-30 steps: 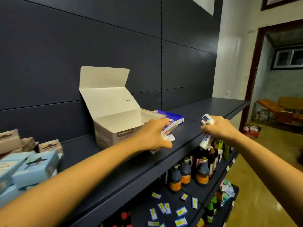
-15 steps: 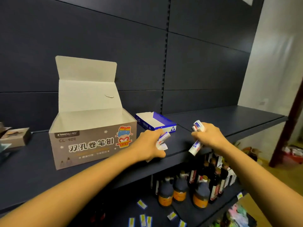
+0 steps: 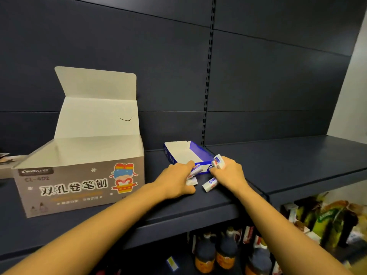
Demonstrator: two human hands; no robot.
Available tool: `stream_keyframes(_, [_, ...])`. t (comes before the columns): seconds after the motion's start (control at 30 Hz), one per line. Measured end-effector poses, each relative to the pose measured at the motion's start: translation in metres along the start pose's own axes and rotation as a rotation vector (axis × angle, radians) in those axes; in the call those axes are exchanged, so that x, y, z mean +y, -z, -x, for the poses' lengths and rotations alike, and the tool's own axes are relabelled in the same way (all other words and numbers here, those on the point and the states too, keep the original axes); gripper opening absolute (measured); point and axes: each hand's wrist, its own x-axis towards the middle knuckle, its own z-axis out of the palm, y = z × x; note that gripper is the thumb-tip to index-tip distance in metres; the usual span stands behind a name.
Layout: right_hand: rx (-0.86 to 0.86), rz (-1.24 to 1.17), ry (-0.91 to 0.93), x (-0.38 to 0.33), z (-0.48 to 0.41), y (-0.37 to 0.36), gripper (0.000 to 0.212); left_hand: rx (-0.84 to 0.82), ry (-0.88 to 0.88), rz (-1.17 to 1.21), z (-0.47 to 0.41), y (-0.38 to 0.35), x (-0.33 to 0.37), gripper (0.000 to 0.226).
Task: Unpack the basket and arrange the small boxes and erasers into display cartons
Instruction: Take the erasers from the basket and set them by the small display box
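Both L hand (image 3: 176, 180) & R hand (image 3: 228, 173) clutch erasers (image 3: 210, 184) nr blue carton (image 3: 197, 151); count hidden.

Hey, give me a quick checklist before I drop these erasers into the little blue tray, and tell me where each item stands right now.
1. Blue tray sits open and upright on the shelf: ok.
2. Room in the tray: the inside that shows is bare white: ok.
3. Left hand grips its erasers at the tray's front wall: ok.
4. Right hand grips its own; one eraser sticks out below the hand: ok.
5. Count of erasers in each hand: cannot tell, the fingers hide some.
6. Tray set back from the shelf's front edge: ok.
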Motion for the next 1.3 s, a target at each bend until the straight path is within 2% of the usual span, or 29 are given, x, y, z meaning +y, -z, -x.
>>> stream_keyframes(0.1, [-0.063,0.124,0.084,0.007,-0.006,-0.003,0.006,-0.016,-0.026,-0.201,-0.005,0.000,0.002,0.034])
stream_keyframes(0.27, [-0.209,0.328,0.269,0.015,-0.015,0.005,0.030,0.032,-0.042,-0.483,-0.003,-0.008,0.005,0.046])
stream_keyframes(0.47, [-0.402,0.317,0.363,0.024,-0.027,0.016,0.036,0.054,0.067,-0.503,0.002,-0.009,0.016,0.056])
stream_keyframes(0.6, [-0.451,0.324,0.402,0.028,-0.030,0.021,0.052,0.055,0.146,-0.469,0.010,-0.005,0.023,0.060])
stream_keyframes(0.73, [-0.438,0.269,0.411,0.031,-0.031,0.030,0.054,0.141,0.172,-0.496,0.020,0.006,0.035,0.056])
stream_keyframes(0.87, [-0.279,0.255,0.535,0.007,-0.029,0.049,0.036,0.266,0.235,-0.534,0.042,0.031,0.041,0.048])
stream_keyframes(0.97, [-0.211,0.115,0.692,-0.032,-0.014,0.054,0.023,0.345,0.285,-0.566,0.073,0.059,0.041,0.055])
stream_keyframes(1.17, [-0.322,-0.008,1.073,-0.126,0.044,0.027,0.033,0.506,0.611,-0.654,0.166,0.105,0.022,0.046])
stream_keyframes(1.3, [-0.428,-0.063,1.253,-0.179,0.094,-0.011,0.038,0.460,0.863,-0.677,0.247,0.118,0.000,0.052])
